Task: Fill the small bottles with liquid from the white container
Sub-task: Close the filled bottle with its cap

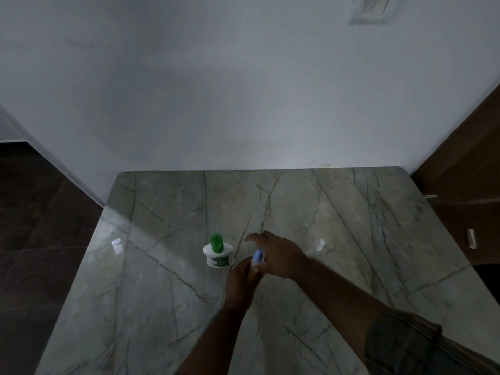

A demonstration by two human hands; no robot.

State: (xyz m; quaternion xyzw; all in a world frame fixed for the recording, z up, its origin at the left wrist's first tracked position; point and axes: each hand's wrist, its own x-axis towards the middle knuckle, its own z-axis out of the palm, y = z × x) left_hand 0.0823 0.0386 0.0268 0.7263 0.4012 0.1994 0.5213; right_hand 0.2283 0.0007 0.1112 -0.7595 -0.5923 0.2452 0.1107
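A white container [218,256] with a green cap and green label stands upright on the marble table [351,226], just left of my hands. My left hand [240,282] grips the body of a small yellowish bottle [253,272], most of it hidden by the fingers. My right hand [278,255] sits over the bottle's top and holds its light blue cap [258,256], with the index finger pointing out to the left. Whether the cap is on or off the bottle cannot be told.
The table butts against a white wall at the back. Dark floor lies to the left of the table, and a brown wooden door or cabinet [465,185] stands on the right. Two bright light reflections show on the marble.
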